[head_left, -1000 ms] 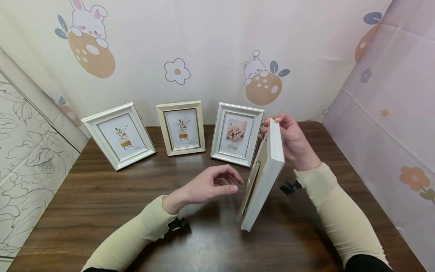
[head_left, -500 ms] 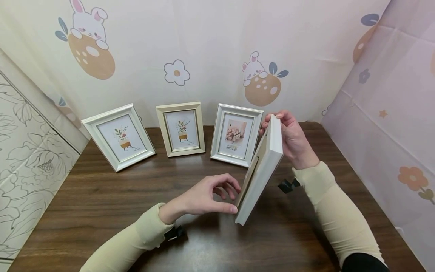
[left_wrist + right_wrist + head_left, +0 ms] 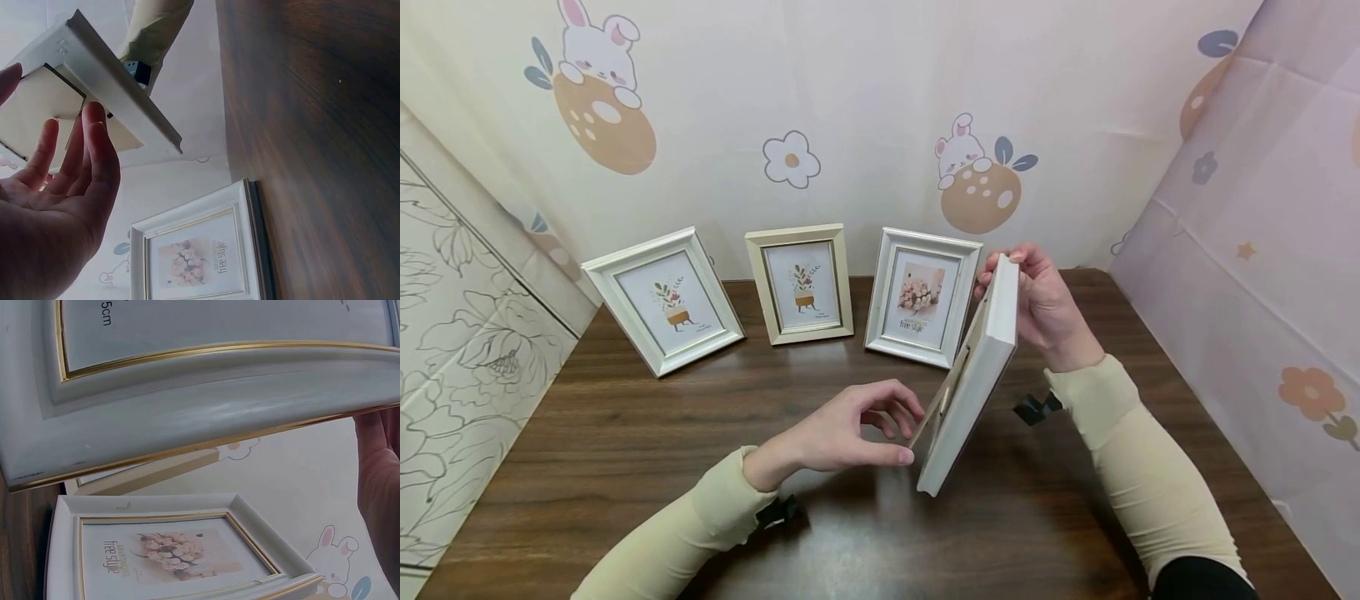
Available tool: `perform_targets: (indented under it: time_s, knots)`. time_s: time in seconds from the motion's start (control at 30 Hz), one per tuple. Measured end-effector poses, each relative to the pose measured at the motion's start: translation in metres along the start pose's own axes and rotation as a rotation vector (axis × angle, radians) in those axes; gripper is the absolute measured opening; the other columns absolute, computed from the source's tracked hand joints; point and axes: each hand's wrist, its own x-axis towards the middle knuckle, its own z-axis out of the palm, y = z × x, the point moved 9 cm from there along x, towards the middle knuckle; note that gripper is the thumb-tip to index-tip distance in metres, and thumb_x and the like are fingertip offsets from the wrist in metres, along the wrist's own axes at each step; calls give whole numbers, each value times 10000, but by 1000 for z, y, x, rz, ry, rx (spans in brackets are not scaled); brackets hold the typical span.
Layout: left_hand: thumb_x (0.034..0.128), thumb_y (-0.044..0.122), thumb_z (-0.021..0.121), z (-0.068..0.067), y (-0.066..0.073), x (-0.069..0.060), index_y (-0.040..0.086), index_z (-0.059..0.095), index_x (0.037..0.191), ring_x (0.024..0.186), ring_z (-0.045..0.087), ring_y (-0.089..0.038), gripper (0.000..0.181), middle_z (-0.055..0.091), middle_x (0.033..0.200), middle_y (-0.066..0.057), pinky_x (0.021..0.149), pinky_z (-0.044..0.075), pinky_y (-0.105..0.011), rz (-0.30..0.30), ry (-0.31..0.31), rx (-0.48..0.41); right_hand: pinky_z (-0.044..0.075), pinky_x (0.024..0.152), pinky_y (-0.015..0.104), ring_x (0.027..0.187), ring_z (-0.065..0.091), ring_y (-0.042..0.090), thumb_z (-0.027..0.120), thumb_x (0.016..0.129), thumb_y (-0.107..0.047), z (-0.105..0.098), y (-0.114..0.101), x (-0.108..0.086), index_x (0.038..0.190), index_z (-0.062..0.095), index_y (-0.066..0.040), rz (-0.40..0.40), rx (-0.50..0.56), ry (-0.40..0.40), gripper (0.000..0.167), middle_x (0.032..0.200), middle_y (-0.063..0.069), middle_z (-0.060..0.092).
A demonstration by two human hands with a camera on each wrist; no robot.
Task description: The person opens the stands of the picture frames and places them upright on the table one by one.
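My right hand (image 3: pixel 1048 308) grips the top end of a white picture frame (image 3: pixel 973 392), held tilted above the table with its back turned left. From that back a beige stand leg (image 3: pixel 931 417) swings out at an angle. My left hand (image 3: pixel 850 429) pinches the leg's free end between thumb and fingers. The left wrist view shows the leg (image 3: pixel 44 103) as a flat, dark-edged board by the fingertips. The right wrist view has the frame's front, with a gold inner line around a pale insert (image 3: pixel 219 331); most of my right hand (image 3: pixel 381 481) is cut off.
Three picture frames stand along the back of the dark wooden table (image 3: pixel 647 450): a white one (image 3: pixel 662 300) at left, a cream one (image 3: pixel 800 283) in the middle, and a white one (image 3: pixel 922 296) close behind the held frame. A printed curtain (image 3: pixel 865 92) hangs behind them.
My left hand first reached the frame's back, then drew left, swinging the stand leg out. The held frame shifted slightly left and turned a little. The standing frames have stayed put.
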Motion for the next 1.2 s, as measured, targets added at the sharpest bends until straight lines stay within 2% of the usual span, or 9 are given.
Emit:
perform_targets:
  time_s: [0.4,0.8,1.07,1.2]
  knots:
    - [863,174,725,-6,2,-4,82,604,1171,933,626,-229,343,631,1008,-54,818,559,-370,-8,-13,-11,543,901,451,987,675,332,594,939,77,7,-1,-2,1030,661,63,35,-9,-61,114,1094,233,674]
    - [879,219,682,-9,0,-5,109,608,1178,963,609,-199,327,618,1040,-32,790,553,-346,-13,-7,22,546,877,418,970,687,309,573,955,64,4,-2,-8,1015,672,38,45,-66,-31,119,1080,215,673]
    - [921,152,669,-16,-15,-11,88,604,1176,939,630,-180,271,641,1070,-32,828,544,-350,-73,1,14,539,887,416,974,675,335,566,958,75,1,-15,-12,1024,664,54,16,-63,-13,120,1091,235,666]
    - [957,114,648,-24,-25,-18,69,618,1149,948,648,-225,200,689,1066,-108,821,527,-324,-102,26,20,531,900,424,981,658,353,552,959,93,-2,-25,-18,1036,652,70,15,-61,-1,128,1105,249,658]
